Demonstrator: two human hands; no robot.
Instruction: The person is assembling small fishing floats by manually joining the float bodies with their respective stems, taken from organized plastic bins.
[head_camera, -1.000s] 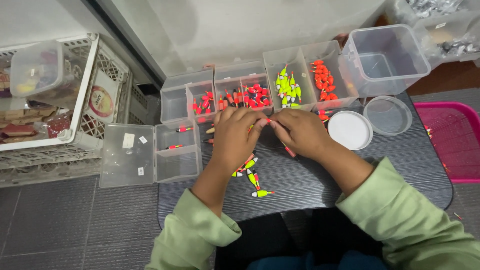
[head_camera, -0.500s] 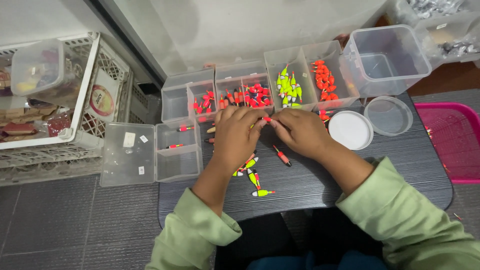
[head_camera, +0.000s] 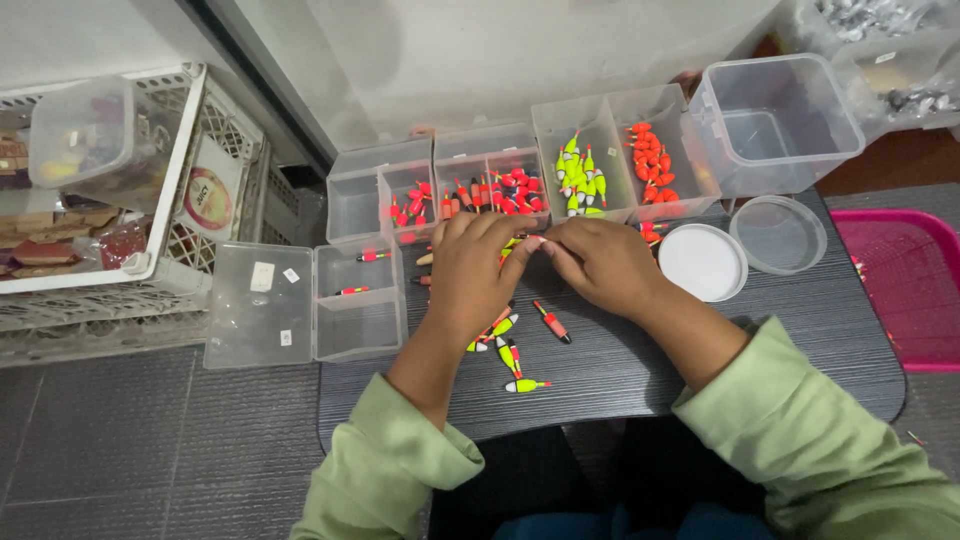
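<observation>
While both hands meet over the middle of the dark table (head_camera: 760, 345), the left hand (head_camera: 478, 272) and the right hand (head_camera: 600, 265) bring their fingertips together on something small between them, apparently one of the little fishing floats; it is too hidden to say which fingers pinch it. The other fingers of both hands are curled and close together, not spread.

Loose floats (head_camera: 512, 350) lie just below the left hand, yellow-green and red ones, and one red float (head_camera: 551, 321) lies between the wrists. These are slim and rounded, so a brush of either forearm could likely roll them toward the near table edge and onto the floor.

Beyond the knuckles stand the open clear compartment boxes: one with mixed red floats (head_camera: 480, 190), one with yellow-green floats (head_camera: 580, 175), one with orange floats (head_camera: 650, 165). They sit close together, so a piece released carelessly could land in the wrong colour. A clear open case (head_camera: 310, 310) overhangs the left table edge and a knock from the left elbow might tip it off. The white lid (head_camera: 703, 262) and clear lid (head_camera: 778, 235) lie near the right wrist and could be shoved as well.
</observation>
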